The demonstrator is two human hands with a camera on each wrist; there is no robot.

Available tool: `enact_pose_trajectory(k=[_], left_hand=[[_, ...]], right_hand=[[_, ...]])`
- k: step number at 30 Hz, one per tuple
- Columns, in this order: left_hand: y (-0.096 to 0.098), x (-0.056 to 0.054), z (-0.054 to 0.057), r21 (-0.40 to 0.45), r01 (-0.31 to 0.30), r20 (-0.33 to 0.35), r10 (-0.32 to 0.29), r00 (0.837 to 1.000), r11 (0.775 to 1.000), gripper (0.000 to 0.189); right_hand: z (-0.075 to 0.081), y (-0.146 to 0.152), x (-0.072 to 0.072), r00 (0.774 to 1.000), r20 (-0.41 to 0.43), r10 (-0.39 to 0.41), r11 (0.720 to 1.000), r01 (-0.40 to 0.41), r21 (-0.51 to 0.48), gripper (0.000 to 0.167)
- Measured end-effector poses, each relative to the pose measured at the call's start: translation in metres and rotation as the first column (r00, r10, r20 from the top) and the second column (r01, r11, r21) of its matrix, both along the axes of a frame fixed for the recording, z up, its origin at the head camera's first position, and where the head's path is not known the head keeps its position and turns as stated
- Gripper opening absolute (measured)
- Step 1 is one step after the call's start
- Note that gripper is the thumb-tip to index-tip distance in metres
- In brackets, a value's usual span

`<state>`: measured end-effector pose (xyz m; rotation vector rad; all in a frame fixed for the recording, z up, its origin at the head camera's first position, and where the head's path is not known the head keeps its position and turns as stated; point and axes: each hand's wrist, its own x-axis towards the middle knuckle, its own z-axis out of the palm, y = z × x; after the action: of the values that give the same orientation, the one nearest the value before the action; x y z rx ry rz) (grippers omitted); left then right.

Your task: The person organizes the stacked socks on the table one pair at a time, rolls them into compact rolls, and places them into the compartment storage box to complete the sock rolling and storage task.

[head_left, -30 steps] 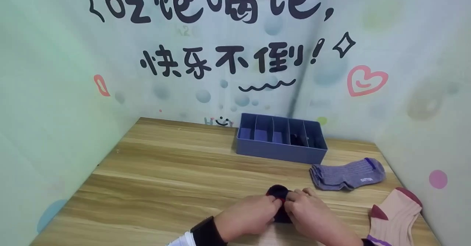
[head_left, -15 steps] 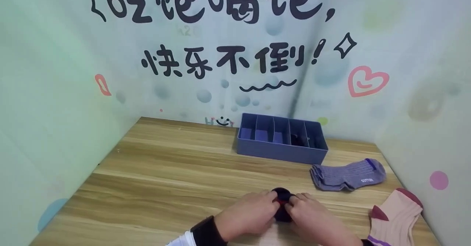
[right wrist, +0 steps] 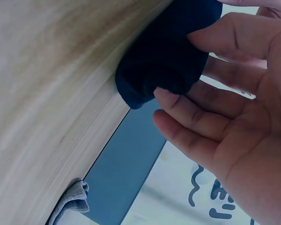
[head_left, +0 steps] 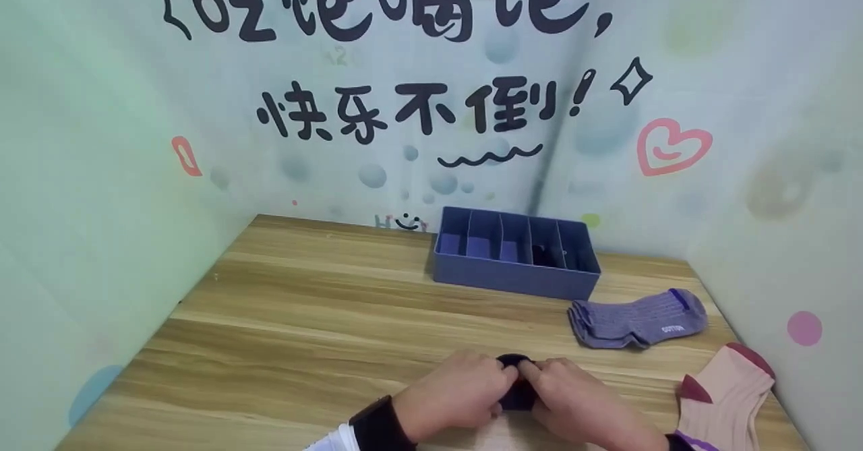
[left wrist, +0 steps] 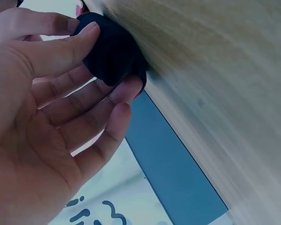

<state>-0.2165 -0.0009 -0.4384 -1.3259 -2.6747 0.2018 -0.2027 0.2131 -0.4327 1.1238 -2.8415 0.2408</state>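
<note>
A folded dark navy sock [head_left: 518, 398] rests on the table at the front, between both hands. My left hand [head_left: 465, 387] pinches its left side; in the left wrist view the thumb lies over the dark cloth [left wrist: 113, 51] and the fingers curl beneath, with a speck of red at the edge. From the other side my right hand [head_left: 573, 394] holds it, thumb on the fabric [right wrist: 154, 56] and fingertips tucked under the rolled end in the right wrist view. The fingertips of both hands nearly meet at the top of the bundle.
A blue box [head_left: 516, 279] split into compartments stands at the back against the printed curtain, with something dark in its right part. Grey-purple socks [head_left: 637, 319] lie right of it. Pink socks [head_left: 725, 390] with dark red heels and toes lie at the table's right edge.
The hands have closed in on the dark sock, fingertips coming together at its top. The red band that showed across its middle is now covered in the head view.
</note>
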Motion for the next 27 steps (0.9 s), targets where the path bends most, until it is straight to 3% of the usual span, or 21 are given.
enact_pose_trajectory(k=[6,12,17,20,23,27], left_hand=[[0.0,-0.001,0.003,0.019,-0.021,0.029,0.02,0.999,1.0,0.023],[0.0,-0.003,0.004,0.058,-0.023,0.045,0.02,0.999,0.998,0.017],[-0.001,-0.004,0.004,0.068,-0.004,0.034,0.002,0.999,0.998,0.016],[0.0,-0.004,0.004,0.072,-0.005,0.034,0.002,0.999,0.997,0.017],[-0.001,-0.003,0.004,0.081,-0.021,0.057,0.017,0.998,0.997,0.019],[-0.003,-0.003,0.002,0.102,-0.047,0.122,0.035,0.992,0.994,0.021]], right_hand=[[0.001,-0.002,0.003,0.997,-0.081,0.003,1.0,-0.004,-0.008,0.029],[0.003,-0.008,0.011,0.988,-0.149,-0.05,0.991,0.068,0.118,0.026],[0.001,-0.01,0.014,0.983,-0.183,0.018,0.984,0.015,0.176,0.028],[0.003,-0.01,0.013,0.993,-0.119,0.016,0.989,0.002,0.15,0.026],[0.006,-0.01,0.012,1.0,-0.005,-0.019,0.992,0.02,0.124,0.024],[0.01,-0.01,0.008,0.98,0.191,-0.057,0.995,0.041,0.087,0.02]])
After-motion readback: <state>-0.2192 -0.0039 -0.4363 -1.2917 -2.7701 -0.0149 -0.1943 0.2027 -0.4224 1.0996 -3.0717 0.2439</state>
